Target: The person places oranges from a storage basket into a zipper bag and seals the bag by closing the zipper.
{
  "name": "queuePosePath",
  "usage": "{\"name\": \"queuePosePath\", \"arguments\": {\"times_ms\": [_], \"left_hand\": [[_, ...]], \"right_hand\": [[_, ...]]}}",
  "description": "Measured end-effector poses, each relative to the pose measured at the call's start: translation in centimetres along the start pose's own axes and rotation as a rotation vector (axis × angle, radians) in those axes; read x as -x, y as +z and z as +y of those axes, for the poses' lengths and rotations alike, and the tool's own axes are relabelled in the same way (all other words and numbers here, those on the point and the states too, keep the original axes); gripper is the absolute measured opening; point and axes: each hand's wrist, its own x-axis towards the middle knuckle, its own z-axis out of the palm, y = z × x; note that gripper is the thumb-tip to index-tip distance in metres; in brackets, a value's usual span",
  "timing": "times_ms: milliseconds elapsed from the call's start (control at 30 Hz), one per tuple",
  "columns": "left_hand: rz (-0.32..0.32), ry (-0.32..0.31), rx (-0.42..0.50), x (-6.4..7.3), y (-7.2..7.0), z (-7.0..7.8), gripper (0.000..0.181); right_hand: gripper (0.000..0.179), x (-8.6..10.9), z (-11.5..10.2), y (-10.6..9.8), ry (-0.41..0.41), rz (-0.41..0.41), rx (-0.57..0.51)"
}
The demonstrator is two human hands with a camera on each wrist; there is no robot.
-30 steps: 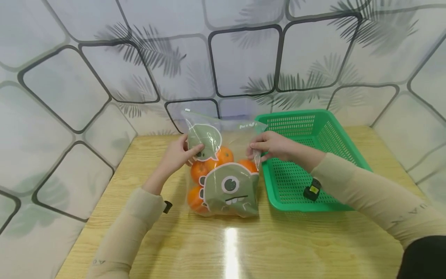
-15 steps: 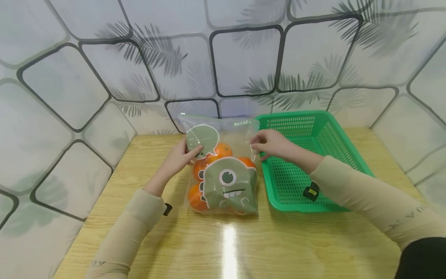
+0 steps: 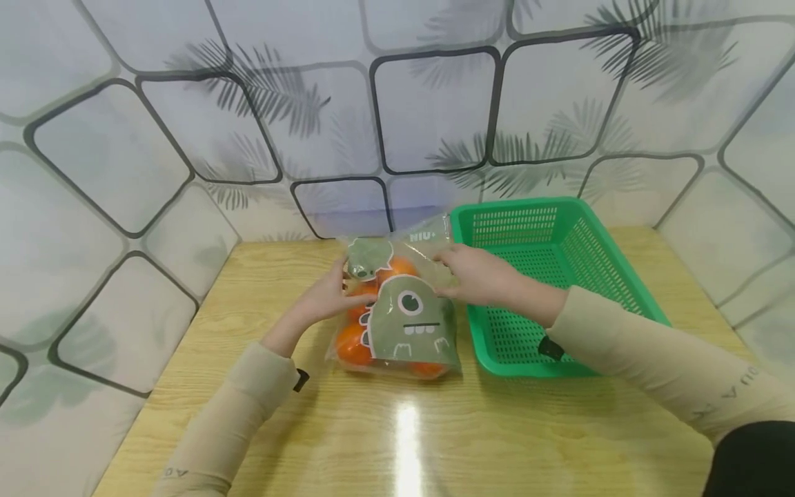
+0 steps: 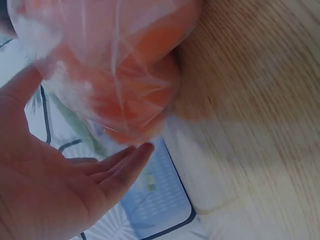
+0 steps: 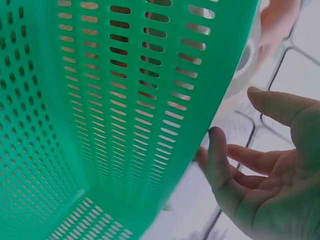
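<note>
A clear zip bag (image 3: 404,345) with a green one-eyed monster print holds several oranges (image 3: 354,345) and stands on the table. Its upper part, marked "NIU", slants back toward the wall. My left hand (image 3: 323,297) is at the bag's left side, thumb over the front and the other fingers behind. In the left wrist view its fingers stretch out along the plastic without closing on it. At the bag's upper right edge is my right hand (image 3: 481,276). The right wrist view shows its thumb and fingers (image 5: 220,150) spread apart, between bag and basket.
Just right of the bag stands a green perforated basket (image 3: 497,369), its left wall close to the bag and below my right forearm. A patterned backdrop (image 3: 435,103) rises behind the wooden table (image 3: 298,428).
The bag's top has sunk and tilted back. My right hand no longer pinches the bag's edge, and its fingers have spread. My left hand has slid lower along the bag's side.
</note>
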Motion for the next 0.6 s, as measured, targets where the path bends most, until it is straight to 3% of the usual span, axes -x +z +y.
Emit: {"name": "queuePosePath", "arguments": {"times_ms": [67, 133, 200, 300, 400, 500, 600], "left_hand": [[0.035, 0.004, -0.09, 0.2, 0.2, 0.3, 0.113], [0.074, 0.041, -0.188, 0.5, 0.3, 0.9, 0.108], [0.1, 0.107, -0.287, 0.9, 0.4, 1.6, 0.091], [0.089, 0.221, -0.401, 1.6, 0.6, 2.8, 0.06], [0.014, 0.286, -0.393, 2.3, 0.8, 3.6, 0.051], [-0.066, 0.294, -0.356, 2.6, 1.0, 3.7, 0.065], [-0.091, 0.298, -0.382, 2.8, 1.1, 3.6, 0.08]], "right_hand": [[0.07, 0.1, -0.4, 0.2, -0.015, -0.02, 0.046], [0.069, 0.2, -0.7, 0.3, -0.053, -0.05, 0.091], [0.065, 0.2, -0.8, 0.5, -0.105, -0.085, 0.117], [0.057, 0.2, -0.7, 0.9, -0.197, -0.129, 0.167], [0.057, 0.2, -0.7, 1.2, -0.256, -0.155, 0.218], [0.061, 0.2, -0.7, 1.4, -0.281, -0.159, 0.27], [0.064, 0.0, -0.8, 1.6, -0.286, -0.166, 0.296]]}}
